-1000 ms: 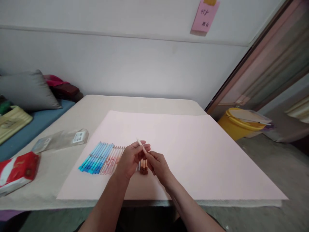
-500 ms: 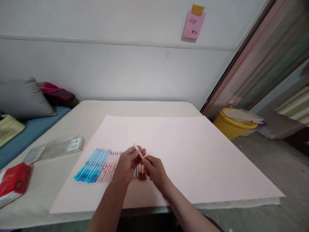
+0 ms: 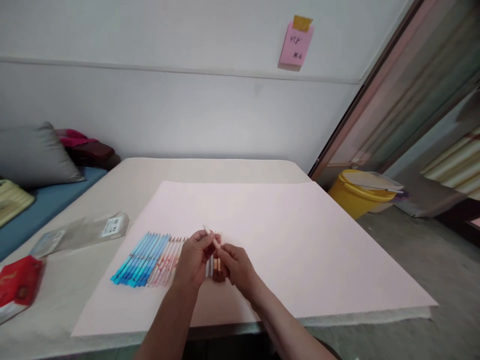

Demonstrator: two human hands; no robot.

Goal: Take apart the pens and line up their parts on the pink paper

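A pale pen point(image 3: 211, 236) is held tilted between both hands, above the pink sheet point(image 3: 300, 250). My left hand point(image 3: 195, 255) pinches its upper part between thumb and fingers. My right hand point(image 3: 235, 262) grips its lower end, fingers closed. Left of my left hand lies a row of several blue pens point(image 3: 140, 260), side by side. Several pink-and-white pens point(image 3: 165, 262) continue that row and run partly behind my left hand. Under and between my hands, brown-ended pens point(image 3: 218, 272) show, mostly hidden.
At the left, a clear plastic sleeve point(image 3: 84, 234) and a red packet point(image 3: 20, 282) lie on the beige table cover point(image 3: 67, 280). A grey cushion point(image 3: 37, 155) is beyond. A yellow bucket point(image 3: 347, 195) stands right of the table. A pink note point(image 3: 296, 45) hangs on the wall.
The view has shifted slightly. Both hands still hold the pale pen, in nearly the same place, with only small finger movement.
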